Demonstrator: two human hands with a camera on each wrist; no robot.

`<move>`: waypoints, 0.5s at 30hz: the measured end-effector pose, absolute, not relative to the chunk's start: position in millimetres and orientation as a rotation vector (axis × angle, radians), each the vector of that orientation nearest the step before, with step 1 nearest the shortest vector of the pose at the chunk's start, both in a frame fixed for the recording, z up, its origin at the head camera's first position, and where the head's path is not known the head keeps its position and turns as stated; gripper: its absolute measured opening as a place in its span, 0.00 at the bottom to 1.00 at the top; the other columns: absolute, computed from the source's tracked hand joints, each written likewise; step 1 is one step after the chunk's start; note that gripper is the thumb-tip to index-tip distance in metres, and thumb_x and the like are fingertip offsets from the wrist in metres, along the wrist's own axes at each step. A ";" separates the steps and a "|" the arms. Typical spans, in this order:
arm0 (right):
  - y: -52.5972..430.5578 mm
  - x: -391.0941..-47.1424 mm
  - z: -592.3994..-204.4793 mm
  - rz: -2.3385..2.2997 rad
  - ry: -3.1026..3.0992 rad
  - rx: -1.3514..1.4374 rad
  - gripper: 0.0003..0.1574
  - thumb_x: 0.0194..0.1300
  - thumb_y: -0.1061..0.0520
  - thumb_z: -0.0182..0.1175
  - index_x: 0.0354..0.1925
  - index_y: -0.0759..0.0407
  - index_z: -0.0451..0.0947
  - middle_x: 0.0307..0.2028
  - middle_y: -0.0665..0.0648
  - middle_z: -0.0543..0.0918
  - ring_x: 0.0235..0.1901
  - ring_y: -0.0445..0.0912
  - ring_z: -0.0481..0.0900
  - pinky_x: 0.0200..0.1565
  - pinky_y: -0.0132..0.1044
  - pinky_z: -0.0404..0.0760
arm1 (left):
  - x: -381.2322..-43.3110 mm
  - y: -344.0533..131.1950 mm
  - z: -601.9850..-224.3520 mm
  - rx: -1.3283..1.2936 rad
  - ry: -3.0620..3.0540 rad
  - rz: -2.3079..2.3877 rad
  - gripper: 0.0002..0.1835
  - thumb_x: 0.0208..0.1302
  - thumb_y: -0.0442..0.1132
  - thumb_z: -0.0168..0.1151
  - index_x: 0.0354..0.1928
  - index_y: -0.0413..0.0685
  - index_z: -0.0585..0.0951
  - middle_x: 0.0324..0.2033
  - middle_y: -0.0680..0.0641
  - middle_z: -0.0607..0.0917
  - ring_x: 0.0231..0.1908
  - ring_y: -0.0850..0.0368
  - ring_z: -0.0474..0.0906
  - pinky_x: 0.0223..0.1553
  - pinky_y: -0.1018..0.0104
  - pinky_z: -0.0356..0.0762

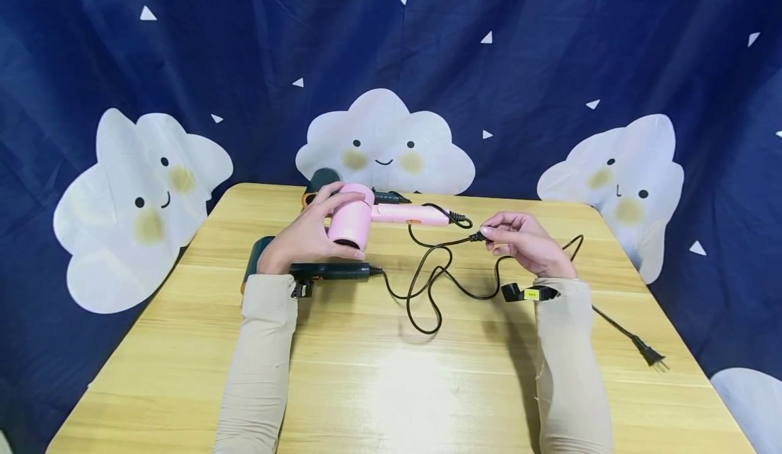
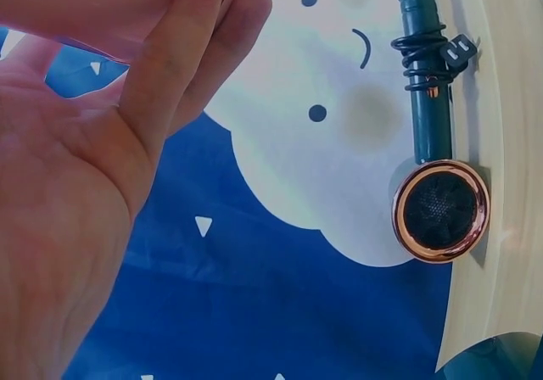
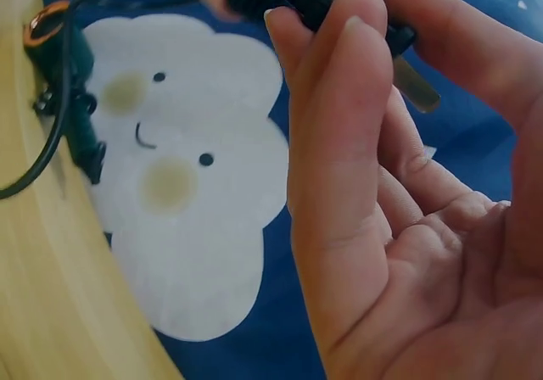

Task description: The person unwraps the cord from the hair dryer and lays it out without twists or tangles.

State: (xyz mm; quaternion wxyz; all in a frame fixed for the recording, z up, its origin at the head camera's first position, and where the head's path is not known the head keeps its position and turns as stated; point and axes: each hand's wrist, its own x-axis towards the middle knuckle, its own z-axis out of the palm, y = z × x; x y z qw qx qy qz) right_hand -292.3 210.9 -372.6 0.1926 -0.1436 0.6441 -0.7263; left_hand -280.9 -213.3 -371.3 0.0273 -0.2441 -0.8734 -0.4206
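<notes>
In the head view my left hand (image 1: 308, 233) grips the round barrel of a pink hair dryer (image 1: 351, 220), thumb below and fingers over the top. Its handle points right, held above the table. My right hand (image 1: 528, 240) pinches a black plug (image 1: 478, 236) between thumb and fingers, right of the handle's end. A metal prong (image 3: 417, 87) of the plug shows in the right wrist view. From the plug a black cord runs left toward the pink handle. The left wrist view shows my left palm (image 2: 68, 193) and part of the pink barrel (image 2: 85, 7).
One dark green hair dryer (image 1: 332, 271) lies in front, partly behind my left wrist. Its loose cord (image 1: 421, 298) loops across the table (image 1: 379, 400) to a plug (image 1: 647, 353) at the right. Another dark green dryer (image 2: 428, 125), cord wound round its handle, lies at the back edge.
</notes>
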 end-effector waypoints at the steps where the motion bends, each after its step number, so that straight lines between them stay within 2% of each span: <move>1: 211.0 -293.7 -374.5 -2.029 1.809 -0.394 0.10 0.72 0.68 0.60 0.39 0.56 0.86 0.33 0.48 0.89 0.29 0.38 0.85 0.34 0.30 0.86 | -281.3 -213.4 -371.2 -0.758 -2.693 -1.302 0.54 0.36 0.54 0.90 0.70 0.76 0.72 0.80 0.53 0.53 0.69 0.44 0.65 0.54 0.45 0.79; 10: 206.1 -302.0 -388.2 -1.958 1.879 -0.318 0.08 0.71 0.67 0.63 0.38 0.56 0.85 0.34 0.48 0.89 0.30 0.39 0.87 0.38 0.32 0.88 | -280.2 -213.3 -369.5 -0.780 -2.678 -1.306 0.53 0.37 0.53 0.90 0.70 0.73 0.73 0.80 0.49 0.55 0.67 0.44 0.67 0.53 0.45 0.81; 15: 202.9 -304.6 -392.8 -1.917 1.915 -0.297 0.09 0.71 0.68 0.62 0.38 0.54 0.84 0.33 0.48 0.90 0.31 0.39 0.87 0.41 0.32 0.88 | -279.1 -211.9 -367.9 -0.792 -2.678 -1.299 0.54 0.36 0.53 0.90 0.70 0.75 0.72 0.79 0.53 0.54 0.68 0.45 0.66 0.53 0.47 0.81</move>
